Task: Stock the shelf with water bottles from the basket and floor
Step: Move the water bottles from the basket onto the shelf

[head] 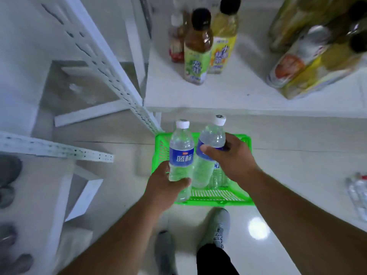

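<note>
My left hand (165, 185) grips the lower part of an upright clear water bottle (181, 149) with a blue label and white cap. My right hand (231, 157) holds a second, similar water bottle (210, 143), tilted slightly right, around its labelled middle. Both bottles hang above a green plastic basket (216, 196) on the floor, where more clear bottles (218, 178) show dimly between my hands. The white shelf (228, 92) lies just beyond the basket.
Tea and juice bottles (195, 48) stand at the back of the shelf, with larger yellow-labelled bottles (317, 54) at its right. A perforated white shelf upright (111, 76) slants at the left. Loose clear bottles (357, 195) lie on the floor at the right edge. My shoes (220, 227) are below.
</note>
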A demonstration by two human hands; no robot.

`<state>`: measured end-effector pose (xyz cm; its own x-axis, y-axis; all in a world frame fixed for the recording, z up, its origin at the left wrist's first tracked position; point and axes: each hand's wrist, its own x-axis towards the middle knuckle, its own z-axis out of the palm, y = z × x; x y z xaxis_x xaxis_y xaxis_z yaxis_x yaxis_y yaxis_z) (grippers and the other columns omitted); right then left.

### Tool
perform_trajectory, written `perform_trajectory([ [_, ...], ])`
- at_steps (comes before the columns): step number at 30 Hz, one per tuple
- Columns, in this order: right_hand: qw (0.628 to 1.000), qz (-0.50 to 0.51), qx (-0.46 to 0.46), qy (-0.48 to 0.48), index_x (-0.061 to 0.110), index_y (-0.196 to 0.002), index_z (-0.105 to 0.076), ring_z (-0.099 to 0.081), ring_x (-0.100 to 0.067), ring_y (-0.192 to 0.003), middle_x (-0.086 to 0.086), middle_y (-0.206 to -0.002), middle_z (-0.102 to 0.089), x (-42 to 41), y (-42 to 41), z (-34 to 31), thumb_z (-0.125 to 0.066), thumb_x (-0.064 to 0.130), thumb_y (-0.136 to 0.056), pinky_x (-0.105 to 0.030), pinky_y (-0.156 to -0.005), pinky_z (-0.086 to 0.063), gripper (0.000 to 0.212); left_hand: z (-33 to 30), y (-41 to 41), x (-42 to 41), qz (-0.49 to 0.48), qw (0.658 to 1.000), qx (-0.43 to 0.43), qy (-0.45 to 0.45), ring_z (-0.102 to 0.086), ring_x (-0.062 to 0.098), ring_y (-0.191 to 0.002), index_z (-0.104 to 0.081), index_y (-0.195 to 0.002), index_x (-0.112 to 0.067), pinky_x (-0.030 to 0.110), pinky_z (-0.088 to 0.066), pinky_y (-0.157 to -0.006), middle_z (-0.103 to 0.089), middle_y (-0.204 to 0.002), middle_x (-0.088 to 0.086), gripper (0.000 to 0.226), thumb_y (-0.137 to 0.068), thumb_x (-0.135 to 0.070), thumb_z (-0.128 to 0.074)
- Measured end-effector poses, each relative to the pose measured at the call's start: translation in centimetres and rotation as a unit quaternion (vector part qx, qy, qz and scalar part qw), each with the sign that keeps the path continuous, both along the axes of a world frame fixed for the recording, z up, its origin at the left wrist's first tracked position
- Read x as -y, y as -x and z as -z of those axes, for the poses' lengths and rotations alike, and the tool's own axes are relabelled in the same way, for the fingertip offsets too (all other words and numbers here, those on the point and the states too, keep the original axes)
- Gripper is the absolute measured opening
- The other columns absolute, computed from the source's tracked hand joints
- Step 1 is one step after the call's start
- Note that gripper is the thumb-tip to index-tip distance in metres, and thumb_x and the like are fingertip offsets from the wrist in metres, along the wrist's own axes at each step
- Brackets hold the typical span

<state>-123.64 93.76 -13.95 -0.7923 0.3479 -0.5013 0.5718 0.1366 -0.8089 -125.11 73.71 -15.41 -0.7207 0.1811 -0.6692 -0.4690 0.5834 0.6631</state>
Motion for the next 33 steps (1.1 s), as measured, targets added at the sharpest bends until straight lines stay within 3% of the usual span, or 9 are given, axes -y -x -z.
perform_trajectory([
  [3,0.998,0.011,-0.059,-0.032,0.023,-0.100,-0.073,-0.067,-0.008,-0.078,0.008,-0.089,-0.076,0.6,-1.6,-10.7,-0.082,0.032,-0.078,-0.029,-0.074,-0.054,0.026,-8.6,-1.0,1.4,0.009,0.999,-0.045,-0.009,-0.064,0.001,-0.102,-0.061,-0.112,-0.026,0.015,-0.049,-0.087,-0.070,-0.102,-0.013,0.054,-0.065,-0.039,-0.085],
  [5,0.995,0.016,-0.088,-0.047,0.027,-0.101,-0.072,-0.070,-0.011,-0.084,0.011,-0.090,-0.076,1.3,-2.9,-17.4,-0.081,0.036,-0.077,-0.033,-0.079,-0.054,0.027,-14.6,-1.8,2.3,0.019,0.997,-0.075,-0.019,-0.065,0.011,-0.101,-0.063,-0.113,-0.030,0.030,-0.051,-0.091,-0.072,-0.104,-0.011,0.056,-0.063,-0.043,-0.084],
  [10,0.986,0.016,-0.152,-0.071,0.030,-0.103,-0.072,-0.070,0.001,-0.081,0.015,-0.090,-0.076,4.1,-6.7,-32.4,-0.082,0.035,-0.078,-0.024,-0.075,-0.056,0.028,-28.7,-4.6,4.4,0.038,0.985,-0.154,-0.067,-0.061,-0.008,-0.080,-0.064,-0.101,-0.029,0.006,-0.043,-0.068,-0.071,-0.091,-0.012,0.035,-0.073,-0.022,-0.085],
  [13,0.977,0.018,-0.185,-0.106,0.035,-0.096,-0.070,-0.065,0.009,-0.075,0.021,-0.085,-0.073,5.5,-8.9,-39.3,-0.083,0.032,-0.077,-0.006,-0.064,-0.046,0.023,-34.5,-5.8,5.3,0.055,0.974,-0.196,-0.099,-0.061,-0.008,-0.080,-0.061,-0.095,-0.037,0.004,-0.043,-0.068,-0.071,-0.088,-0.019,0.036,-0.075,-0.019,-0.084],
  [16,0.964,0.033,-0.219,-0.150,0.040,-0.089,-0.068,-0.064,0.011,-0.074,0.026,-0.081,-0.071,6.6,-11.3,-45.2,-0.084,0.032,-0.076,-0.003,-0.060,-0.043,0.022,-40.1,-7.2,6.2,0.066,0.960,-0.236,-0.132,-0.063,-0.012,-0.082,-0.061,-0.099,-0.038,0.006,-0.045,-0.071,-0.070,-0.090,-0.025,0.039,-0.076,-0.016,-0.083],
  [19,0.953,0.054,-0.244,-0.172,0.036,-0.093,-0.071,-0.067,0.006,-0.077,0.020,-0.085,-0.074,6.8,-12.9,-49.3,-0.085,0.039,-0.073,-0.008,-0.064,-0.047,0.025,-43.7,-8.0,6.4,0.070,0.950,-0.265,-0.150,-0.067,-0.004,-0.089,-0.063,-0.103,-0.037,0.020,-0.051,-0.080,-0.074,-0.096,-0.018,0.040,-0.073,-0.020,-0.085],
  [23,0.943,0.073,-0.265,-0.188,0.030,-0.103,-0.071,-0.069,0.000,-0.080,0.014,-0.088,-0.075,6.4,-14.7,-52.7,-0.084,0.043,-0.072,-0.016,-0.067,-0.049,0.036,-46.8,-8.9,5.7,0.061,0.939,-0.295,-0.163,-0.065,-0.010,-0.081,-0.064,-0.098,-0.035,0.012,-0.050,-0.074,-0.073,-0.089,-0.018,0.039,-0.070,-0.020,-0.086],
  [27,0.938,0.078,-0.275,-0.197,0.032,-0.102,-0.069,-0.069,-0.001,-0.079,0.015,-0.088,-0.074,5.0,-15.9,-54.4,-0.081,0.050,-0.072,-0.020,-0.068,-0.052,0.037,-48.6,-9.7,3.9,0.050,0.941,-0.290,-0.166,-0.072,0.004,-0.083,-0.066,-0.103,-0.027,0.030,-0.059,-0.077,-0.076,-0.094,-0.007,0.044,-0.065,-0.021,-0.087],
  [33,0.939,0.057,-0.282,-0.190,0.034,-0.107,-0.065,-0.068,-0.004,-0.084,0.014,-0.094,-0.072,0.8,-17.1,-55.8,-0.079,0.048,-0.077,-0.018,-0.068,-0.049,0.037,-50.6,-11.5,-1.0,0.051,0.932,-0.313,-0.174,-0.064,-0.014,-0.070,-0.064,-0.101,-0.026,0.002,-0.043,-0.055,-0.072,-0.087,-0.012,0.037,-0.073,-0.013,-0.084],
])
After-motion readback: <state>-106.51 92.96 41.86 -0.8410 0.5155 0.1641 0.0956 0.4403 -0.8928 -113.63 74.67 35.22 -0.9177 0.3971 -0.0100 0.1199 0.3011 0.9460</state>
